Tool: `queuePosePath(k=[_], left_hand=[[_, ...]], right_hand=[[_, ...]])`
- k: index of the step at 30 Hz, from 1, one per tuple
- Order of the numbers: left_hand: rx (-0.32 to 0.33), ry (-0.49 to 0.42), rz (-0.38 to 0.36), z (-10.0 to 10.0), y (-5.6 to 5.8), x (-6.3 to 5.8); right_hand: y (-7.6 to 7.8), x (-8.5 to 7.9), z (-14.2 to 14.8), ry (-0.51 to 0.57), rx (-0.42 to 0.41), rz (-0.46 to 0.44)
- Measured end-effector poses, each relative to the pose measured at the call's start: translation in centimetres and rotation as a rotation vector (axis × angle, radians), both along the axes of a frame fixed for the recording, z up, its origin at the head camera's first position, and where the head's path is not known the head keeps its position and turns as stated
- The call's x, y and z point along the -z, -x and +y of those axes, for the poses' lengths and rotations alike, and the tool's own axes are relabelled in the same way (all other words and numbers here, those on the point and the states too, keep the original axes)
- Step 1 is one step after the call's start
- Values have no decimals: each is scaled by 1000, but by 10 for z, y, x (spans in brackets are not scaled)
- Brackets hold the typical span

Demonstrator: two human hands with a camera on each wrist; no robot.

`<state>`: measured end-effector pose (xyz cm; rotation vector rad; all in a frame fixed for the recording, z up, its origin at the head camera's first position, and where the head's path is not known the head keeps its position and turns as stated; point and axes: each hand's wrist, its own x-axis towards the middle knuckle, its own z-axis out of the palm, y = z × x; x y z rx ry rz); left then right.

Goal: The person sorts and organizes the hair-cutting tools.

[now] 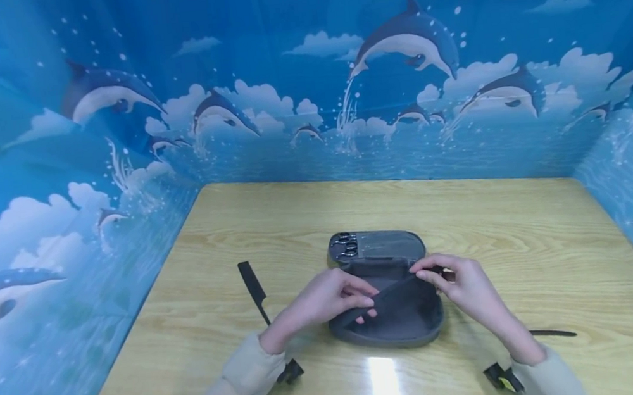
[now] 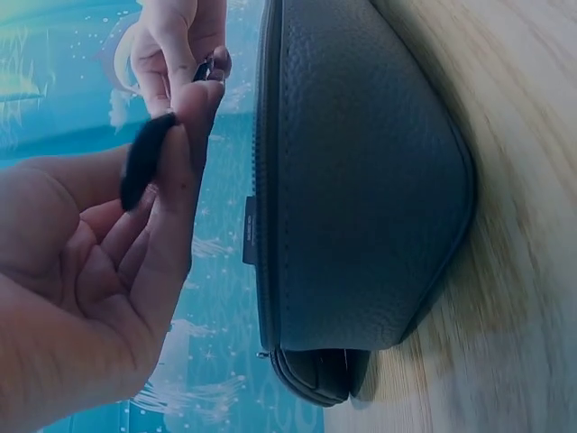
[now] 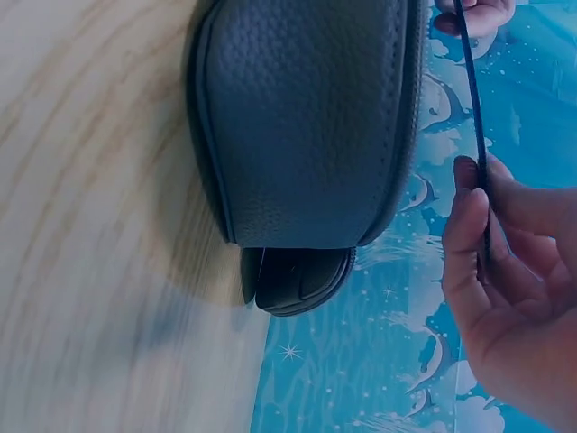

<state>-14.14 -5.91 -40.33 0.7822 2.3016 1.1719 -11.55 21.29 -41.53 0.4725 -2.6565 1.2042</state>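
Observation:
A long, thin, flat black strip point(image 3: 475, 86) stretches between both hands above a dark grey zip case point(image 1: 395, 336). My left hand point(image 1: 346, 296) pinches one end, whose rounded dark tip shows in the left wrist view. The thumb and fingers of my right hand point(image 1: 452, 276) pinch the other end. In the right wrist view the strip is seen edge-on, so its exact kind is unclear. Unzipped, the case lies with its lid folded back; scissors point(image 1: 346, 245) sit in the lid beside a clear pocket point(image 1: 386, 241).
A black tail comb point(image 1: 252, 283) lies left of the case, its thin handle running toward my left forearm. Near my right forearm lies a slim, curved black thing point(image 1: 555, 332). A dolphin-print curtain point(image 1: 279, 48) borders the wooden table point(image 1: 273, 221).

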Motion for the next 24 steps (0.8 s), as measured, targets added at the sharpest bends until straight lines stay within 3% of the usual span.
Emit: queuePosePath(k=[5, 10, 16, 24], left_hand=[[-38, -53, -43, -2, 4, -2], [-76, -37, -47, -7, 7, -7], [-36, 23, -42, -13, 11, -8], [-52, 170, -21, -2, 15, 1]], right_hand=[[-3, -3, 4, 100, 11, 11], [-6, -1, 14, 154, 65, 0], [-11, 9, 27, 13, 113, -89], [-14, 20, 28, -95, 60, -190]])
